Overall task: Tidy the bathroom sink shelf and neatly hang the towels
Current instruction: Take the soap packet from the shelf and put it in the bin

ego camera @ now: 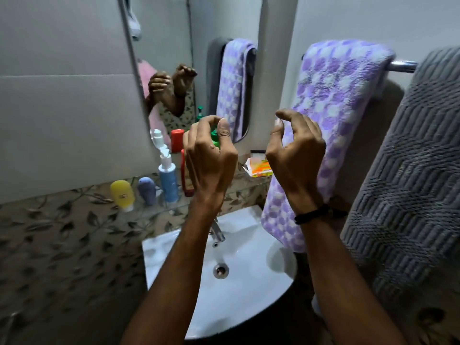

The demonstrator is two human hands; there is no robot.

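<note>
My left hand [210, 155] is raised over the glass shelf [171, 206], fingers loosely curled, in front of a green pump bottle [214, 139]; the mirror shows that pump free of any hand. My right hand [296, 155] hangs beside it, loosely curled and holding nothing, in front of a purple-and-white checked towel [333, 100]. That towel and a grey ribbed towel [410, 170] hang folded over a chrome rail [402, 66]. Along the shelf stand a yellow bottle [122, 194], a grey-blue tube [147, 190], a blue pump bottle [168, 180] and a red bottle [186, 180]. An orange soap packet [258, 166] lies at its right end.
A white basin [249, 290] with a chrome tap [217, 231] sits below the shelf. A mirror [169, 33] hangs on the wall above it, reflecting both hands and the towels. Leaf-patterned tiles [62, 245] cover the lower wall at left.
</note>
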